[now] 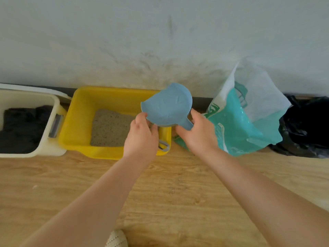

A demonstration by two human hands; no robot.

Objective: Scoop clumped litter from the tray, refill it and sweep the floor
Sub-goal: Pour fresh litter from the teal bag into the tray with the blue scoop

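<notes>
A: We are gripping the blue scoop [167, 106] with both hands. Our right hand [197, 132] is closing around its short handle, thumb up along the side.

B: And our left hand [142, 136] is pinching the lower edge of the bowl between thumb and fingers. We are seeing the scoop's underside: matte pale blue plastic, rounded, with a faint raised pattern in the middle.

A: We are holding it tipped up above the right end of the yellow tray [78, 122], so it is hiding that corner from us.

B: The litter [110, 129] in the tray is looking grey-beige and grainy, and it is lying heaped towards the middle and right; the left part of the tray floor is showing bare yellow.

A: A grey loop [164, 146] is poking out at the tray's near right corner, beside our left wrist. We cannot tell what it belongs to.

B: Just right of the tray, the teal and white bag [249, 118] is standing open against the wall [160, 41], and a black bag [306, 125] is slumping beside it.

A: On the tray's left, a cream bin [44, 150] with dark contents is touching it. Everything is resting on the wooden floor [178, 184].
</notes>
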